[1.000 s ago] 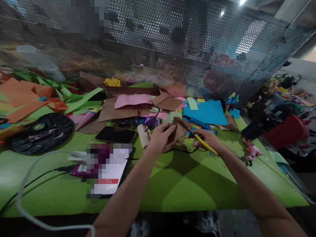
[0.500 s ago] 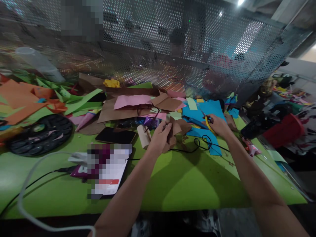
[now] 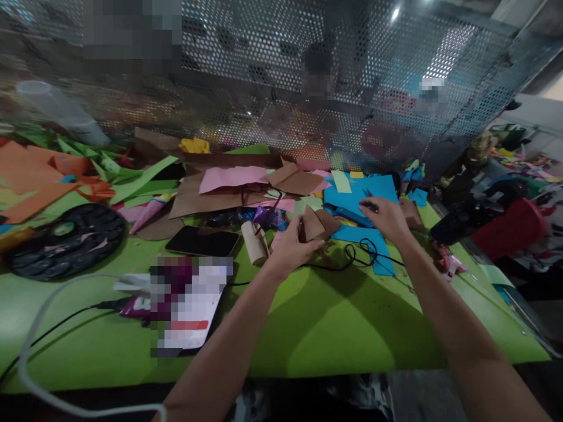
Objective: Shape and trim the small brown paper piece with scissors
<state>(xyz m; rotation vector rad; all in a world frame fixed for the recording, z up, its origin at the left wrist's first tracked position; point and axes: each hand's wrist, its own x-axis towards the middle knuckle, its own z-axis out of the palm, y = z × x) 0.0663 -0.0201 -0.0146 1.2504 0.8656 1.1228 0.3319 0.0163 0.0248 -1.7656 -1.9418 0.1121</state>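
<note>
In the head view, right of centre, the right hand hides most of the scissors, whose tips point upper left; I cannot tell whether its fingers grip them. At centre, the left hand pinches partly covered brown paper, one corner upward, long axis unclear.

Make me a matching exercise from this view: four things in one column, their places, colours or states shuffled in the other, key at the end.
Column one
1. left hand
2. right hand
3. phone
4. compartmented tray

Column two
A. black and round
B. at the blue sheet
C. lying flat, its screen dark
D. holding brown paper

Right pairs: 1-D, 2-B, 3-C, 4-A
</note>
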